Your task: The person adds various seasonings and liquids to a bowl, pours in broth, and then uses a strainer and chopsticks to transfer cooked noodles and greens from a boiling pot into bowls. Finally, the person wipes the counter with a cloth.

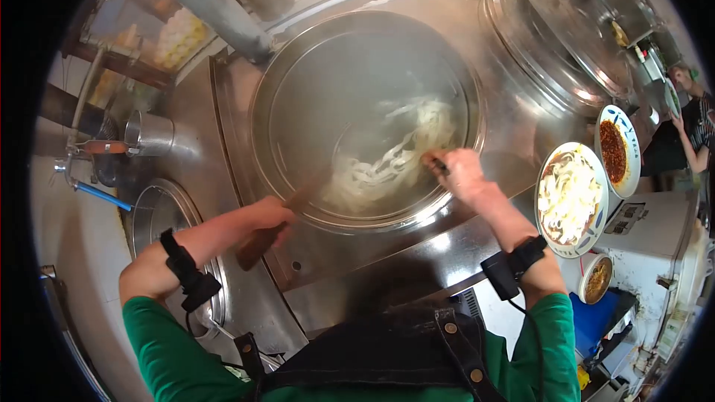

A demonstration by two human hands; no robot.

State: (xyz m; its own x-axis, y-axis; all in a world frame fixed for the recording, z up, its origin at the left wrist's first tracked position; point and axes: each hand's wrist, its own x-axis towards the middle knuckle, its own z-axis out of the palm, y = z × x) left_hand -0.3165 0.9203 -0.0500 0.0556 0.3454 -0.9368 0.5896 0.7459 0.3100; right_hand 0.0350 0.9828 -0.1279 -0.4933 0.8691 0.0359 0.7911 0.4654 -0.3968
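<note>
In the head view our left hand (267, 216) is wrapping its grip round a wooden handle (253, 247) at the near rim of the pot (257, 115). Our right hand (463, 176) is pinching its grip on what may be chopsticks (439, 166) in the noodles (387, 167), mid-pot. Noodles could be sliding over that rim, and the plate (596, 223) at the right edge of the counter (387, 268) is crowding our elbow.

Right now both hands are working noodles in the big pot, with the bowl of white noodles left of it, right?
No: the head view shows the bowl of white noodles right of the big pot, not left. The left hand, gripping a wooden handle, and right hand, gripping a dark utensil, do work the noodles.
</note>
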